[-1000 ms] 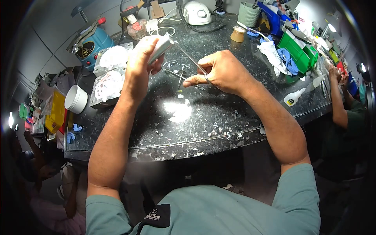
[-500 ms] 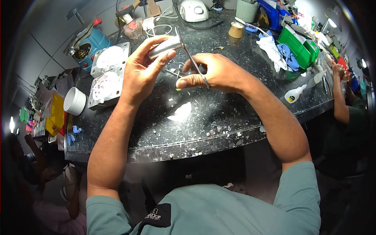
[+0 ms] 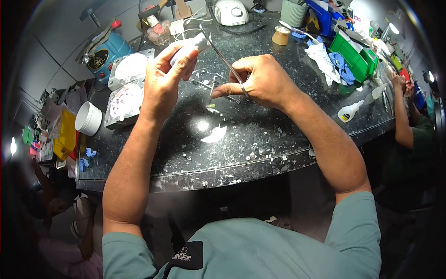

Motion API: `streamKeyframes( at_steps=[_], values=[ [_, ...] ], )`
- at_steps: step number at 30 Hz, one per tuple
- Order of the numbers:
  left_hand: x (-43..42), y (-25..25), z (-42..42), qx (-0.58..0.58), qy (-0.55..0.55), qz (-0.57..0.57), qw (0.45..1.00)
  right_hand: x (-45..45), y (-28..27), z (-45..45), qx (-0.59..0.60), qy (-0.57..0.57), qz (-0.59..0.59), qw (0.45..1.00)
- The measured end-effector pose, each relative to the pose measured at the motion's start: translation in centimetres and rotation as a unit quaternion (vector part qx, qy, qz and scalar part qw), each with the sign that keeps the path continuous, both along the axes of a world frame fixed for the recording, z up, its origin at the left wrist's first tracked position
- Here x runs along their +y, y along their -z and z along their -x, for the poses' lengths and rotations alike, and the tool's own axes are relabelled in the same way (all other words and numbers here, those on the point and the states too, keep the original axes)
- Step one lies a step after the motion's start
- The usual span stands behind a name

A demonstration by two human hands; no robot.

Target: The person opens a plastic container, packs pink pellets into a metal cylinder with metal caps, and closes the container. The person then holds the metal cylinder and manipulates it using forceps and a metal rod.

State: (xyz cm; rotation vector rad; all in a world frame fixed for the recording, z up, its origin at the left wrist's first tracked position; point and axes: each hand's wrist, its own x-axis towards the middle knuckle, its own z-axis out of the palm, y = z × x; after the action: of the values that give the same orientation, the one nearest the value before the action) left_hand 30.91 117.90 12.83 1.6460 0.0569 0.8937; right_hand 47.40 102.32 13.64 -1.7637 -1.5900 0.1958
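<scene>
My left hand (image 3: 165,69) is closed round a short silvery cylinder (image 3: 200,42), its shiny end sticking out past the fingertips. Fingers cover most of its side. In my right hand (image 3: 262,81) is a slim metal tool that looks like scissors (image 3: 222,58), with a loop round the thumb. Its upper end lies across or just beside the cylinder's end; whether they touch I cannot tell. Below the hands, a small metal wire stand (image 3: 211,85) is on the black bench (image 3: 260,125), partly hidden by my right thumb.
Left of my hands lie two metal mould halves (image 3: 123,102) and a white tub (image 3: 88,119). A blue machine (image 3: 108,53) stands behind them. Rightward are a small white bottle (image 3: 349,111), a green bin (image 3: 355,56) and blue scraps. A co-worker's arm (image 3: 403,111) shows at far right.
The cylinder has turned in my left hand and shifted slightly left, with more of it covered. The scissors' upper end has moved left and up. My right fingers have curled in a little.
</scene>
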Motion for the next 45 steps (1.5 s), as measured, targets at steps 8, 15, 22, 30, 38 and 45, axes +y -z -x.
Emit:
streamKeyframes(
  at_steps=[8,15,22,30,38,45],
  values=[
    [0.3,-0.8,0.6,0.028,0.009,0.046,0.998,-0.2,-0.3,0.1,-0.009,-0.022,0.001,1.0],
    [0.0,-0.3,0.1,-0.018,-0.058,-0.046,0.997,-0.1,-0.6,0.6,0.022,-0.021,0.055,0.998],
    [-0.2,0.2,-0.3,-0.023,-0.051,-0.033,0.998,0.2,0.0,0.5,0.066,-0.035,0.103,0.992],
    [-0.3,0.4,-0.1,-0.006,-0.011,-0.045,0.999,0.1,-0.1,0.2,-0.007,-0.038,0.105,0.994],
    [-0.2,0.3,0.2,0.016,-0.011,-0.038,0.999,0.4,0.6,-0.1,-0.024,-0.038,0.066,0.997],
    [-0.2,0.2,0.0,0.001,-0.018,-0.029,0.999,-0.1,-0.6,0.1,-0.034,-0.007,0.084,0.996]
  ],
)
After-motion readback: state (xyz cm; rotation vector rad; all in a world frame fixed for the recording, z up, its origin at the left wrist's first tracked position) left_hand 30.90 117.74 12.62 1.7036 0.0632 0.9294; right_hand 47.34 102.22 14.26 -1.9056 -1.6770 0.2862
